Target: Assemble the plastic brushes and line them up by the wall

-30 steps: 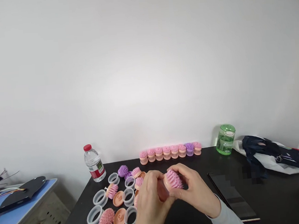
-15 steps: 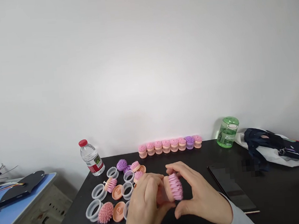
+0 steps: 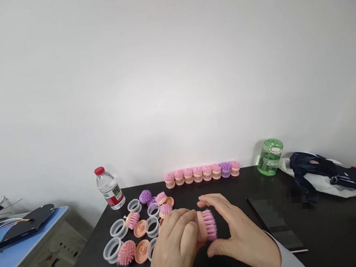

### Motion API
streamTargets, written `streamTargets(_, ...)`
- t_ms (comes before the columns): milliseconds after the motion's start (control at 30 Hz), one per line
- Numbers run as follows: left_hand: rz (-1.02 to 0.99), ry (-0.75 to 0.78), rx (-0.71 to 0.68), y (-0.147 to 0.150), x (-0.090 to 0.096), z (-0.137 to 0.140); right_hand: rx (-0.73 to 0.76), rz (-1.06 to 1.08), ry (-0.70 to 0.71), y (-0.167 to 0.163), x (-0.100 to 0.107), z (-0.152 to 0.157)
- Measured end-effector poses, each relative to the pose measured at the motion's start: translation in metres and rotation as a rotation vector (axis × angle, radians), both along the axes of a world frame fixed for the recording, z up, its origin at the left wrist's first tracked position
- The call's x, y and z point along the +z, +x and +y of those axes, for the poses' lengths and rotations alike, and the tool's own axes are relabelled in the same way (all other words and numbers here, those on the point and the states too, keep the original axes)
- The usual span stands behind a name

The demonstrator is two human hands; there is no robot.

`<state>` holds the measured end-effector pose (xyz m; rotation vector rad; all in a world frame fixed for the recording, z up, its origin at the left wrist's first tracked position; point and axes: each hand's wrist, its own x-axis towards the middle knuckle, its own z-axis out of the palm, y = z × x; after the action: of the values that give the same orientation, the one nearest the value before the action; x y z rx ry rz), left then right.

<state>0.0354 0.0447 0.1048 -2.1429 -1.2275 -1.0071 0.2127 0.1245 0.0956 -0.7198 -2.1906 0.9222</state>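
Observation:
My left hand (image 3: pixel 179 242) is closed around the base of a round scalp brush (image 3: pixel 208 225) with a peach body and pink bristles. The brush is tipped on its side, bristles facing right. My right hand (image 3: pixel 238 234) curves around the bristle end with thumb and fingers spread apart; its fingertips are close to the brush's upper edge, and whether they touch it I cannot tell. Left of my hands lie clear rings (image 3: pixel 113 249), peach discs (image 3: pixel 142 251) and loose bristle heads (image 3: pixel 126 252) in pink and purple. My left hand covers some of these parts.
Along the wall stands a row of finished-looking brushes (image 3: pixel 197 175), one of them purple. A water bottle (image 3: pixel 110 188) is at the back left, a green container (image 3: pixel 270 157) at the back right. A dark tablet (image 3: pixel 276 222) and a navy bag (image 3: pixel 329 173) lie to the right.
My left hand has turned, its knuckles rolling over to the right around the brush's base. The brush has rotated slightly, and my right hand stays spread around the bristles.

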Motion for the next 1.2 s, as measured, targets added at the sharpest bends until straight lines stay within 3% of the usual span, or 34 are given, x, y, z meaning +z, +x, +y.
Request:
streamTargets(400, 0.139, 0.029, 0.040, 0.000, -0.003, 0.001, -0.023, -0.088, 0.001, -0.003, -0.006, 0.004)
streamTargets(800, 0.114, -0.003, 0.021, 0.000, -0.001, 0.003, -0.011, -0.077, 0.037, -0.006, -0.004, 0.002)
streamTargets(900, 0.030, -0.089, -0.031, -0.003, -0.005, 0.004, -0.009, -0.020, 0.143, -0.006, -0.005, 0.002)
streamTargets(1000, -0.076, -0.211, -0.030, -0.008, -0.011, 0.003, 0.081, 0.027, 0.348, -0.005, -0.004, 0.000)
streamTargets(1200, -0.321, -0.720, 0.148, -0.022, -0.002, -0.003, 0.207, 0.139, 0.801, 0.002, 0.010, -0.007)
